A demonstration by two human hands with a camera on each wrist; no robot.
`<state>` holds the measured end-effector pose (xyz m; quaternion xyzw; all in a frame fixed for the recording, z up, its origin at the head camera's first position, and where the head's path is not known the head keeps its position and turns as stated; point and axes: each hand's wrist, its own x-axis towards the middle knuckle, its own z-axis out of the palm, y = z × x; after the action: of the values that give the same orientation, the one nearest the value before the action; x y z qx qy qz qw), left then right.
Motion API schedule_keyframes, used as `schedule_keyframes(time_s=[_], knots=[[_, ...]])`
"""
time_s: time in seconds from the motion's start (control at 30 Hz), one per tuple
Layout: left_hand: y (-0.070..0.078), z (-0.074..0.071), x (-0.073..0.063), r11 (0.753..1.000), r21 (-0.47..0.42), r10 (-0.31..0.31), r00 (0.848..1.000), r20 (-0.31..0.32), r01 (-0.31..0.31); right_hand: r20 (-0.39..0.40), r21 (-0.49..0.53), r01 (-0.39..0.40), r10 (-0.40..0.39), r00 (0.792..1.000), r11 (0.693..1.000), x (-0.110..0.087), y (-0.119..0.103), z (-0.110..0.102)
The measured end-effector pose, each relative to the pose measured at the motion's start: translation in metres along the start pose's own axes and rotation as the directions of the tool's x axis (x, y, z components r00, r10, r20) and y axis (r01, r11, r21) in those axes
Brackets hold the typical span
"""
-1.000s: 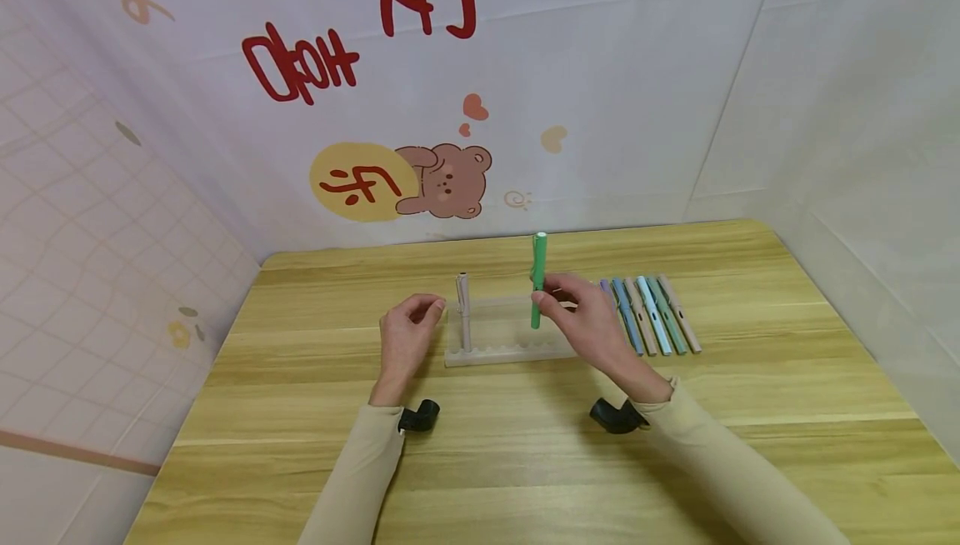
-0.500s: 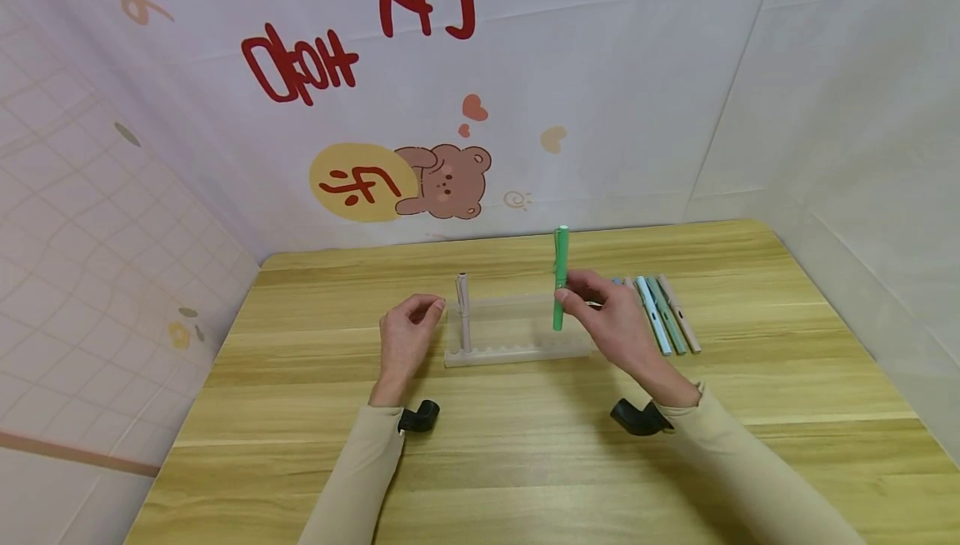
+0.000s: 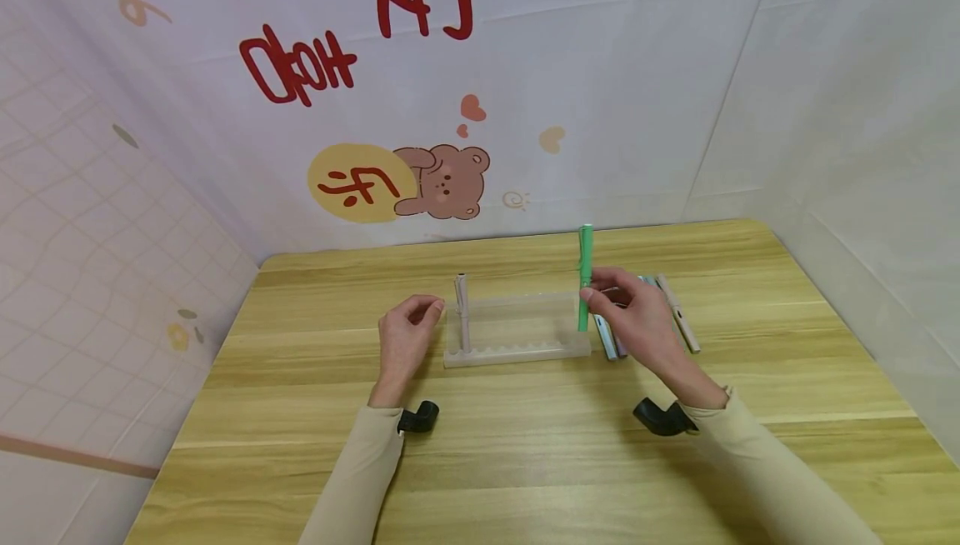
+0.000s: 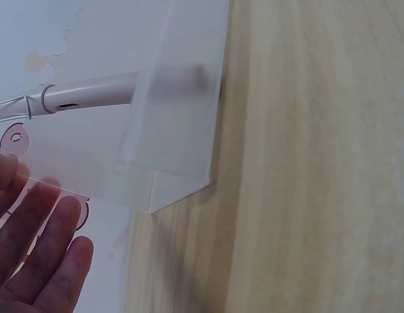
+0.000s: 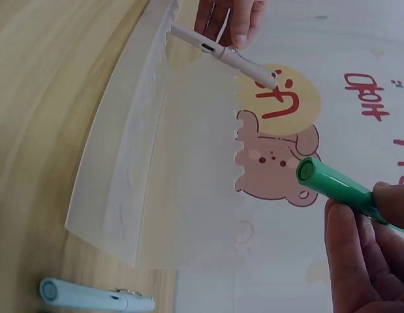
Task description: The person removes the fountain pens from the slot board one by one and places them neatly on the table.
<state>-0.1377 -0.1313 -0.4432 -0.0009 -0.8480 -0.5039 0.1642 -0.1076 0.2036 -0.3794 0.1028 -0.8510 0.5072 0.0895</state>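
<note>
My right hand (image 3: pixel 639 318) pinches a green capped pen (image 3: pixel 586 257) between thumb and fingers, holding it upright near the right end of a translucent pen stand (image 3: pixel 517 354). In the right wrist view the green pen's end (image 5: pixel 322 177) points toward the stand, apart from its scalloped edge. A pale pinkish pen (image 3: pixel 463 316) stands in the leftmost part of the stand. At the stand's upper left corner, my left hand (image 3: pixel 407 341) pinches the side panel; in the left wrist view some fingers (image 4: pixel 55 251) show beside and behind the clear sheet.
Right of the stand several pens lie on the wooden table (image 3: pixel 510 453), partly hidden by my right hand. A light blue pen (image 3: pixel 604 338) and a pinkish pen (image 3: pixel 678 314) show among them. A printed cloth wall (image 3: pixel 600 70) rises behind the table.
My right hand has carried the green pen rightward, from above the stand's middle to its right end, covering more of the lying pens. My left hand stays in place.
</note>
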Motion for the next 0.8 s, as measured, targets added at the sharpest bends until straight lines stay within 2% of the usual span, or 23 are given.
schedule_keyframes(time_s=[0.17,0.6,0.8], knots=[[0.0,0.0,0.0,1.0,-0.004,-0.003,1.0,0.006,0.003,0.001,0.002,-0.012,0.012,1.0,1.0,0.0,0.005,-0.009],[0.001,-0.001,-0.001,1.0,-0.007,-0.003,1.0,0.008,0.003,-0.074,-0.035,-0.002,-0.001,0.997,0.999,-0.003,0.014,-0.028],[0.001,-0.001,-0.002,1.0,-0.018,-0.003,1.0,0.014,0.003,-0.078,-0.047,-0.029,0.025,0.997,0.998,-0.004,0.02,-0.039]])
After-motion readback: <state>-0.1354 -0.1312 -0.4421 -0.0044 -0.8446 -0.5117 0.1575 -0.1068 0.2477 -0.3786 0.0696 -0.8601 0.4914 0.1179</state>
